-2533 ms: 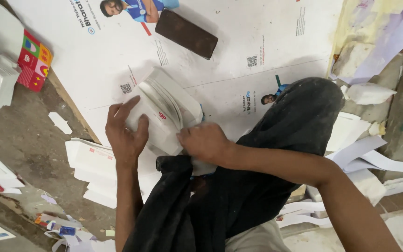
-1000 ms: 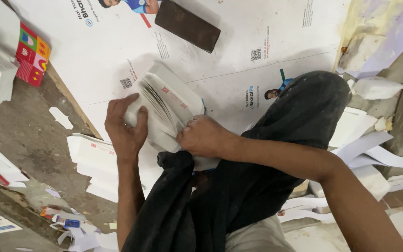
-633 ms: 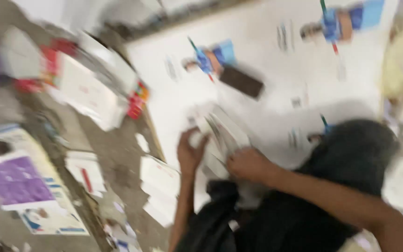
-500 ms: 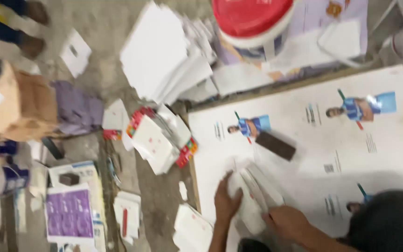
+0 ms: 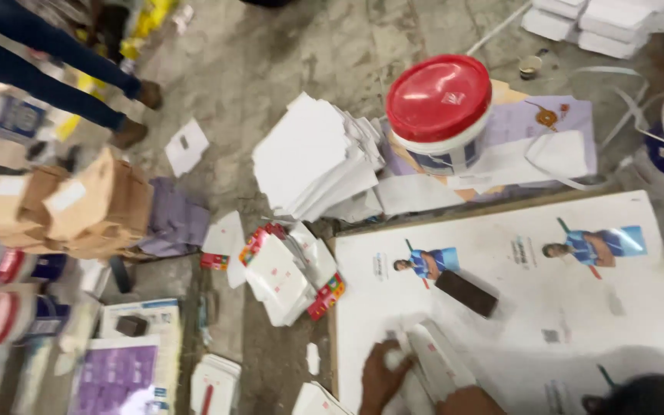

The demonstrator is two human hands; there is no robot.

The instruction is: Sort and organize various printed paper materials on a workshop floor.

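- Stack of white sheets: lies on the white printed board, long axis running diagonally from upper left down toward the lower right, at the bottom edge of the view.
- Left hand: fingers curled against the stack's left end, gripping it.
- Right hand: mostly cut off by the lower edge; whether its fingers are closed cannot be told.
- Dark rectangular block: just above the fingers, on the board.
- White tub with red lid: well above, on the floor.
- Brown parcels: far left, blurred.
- Purple-printed sheets: lower left, hard to make out.
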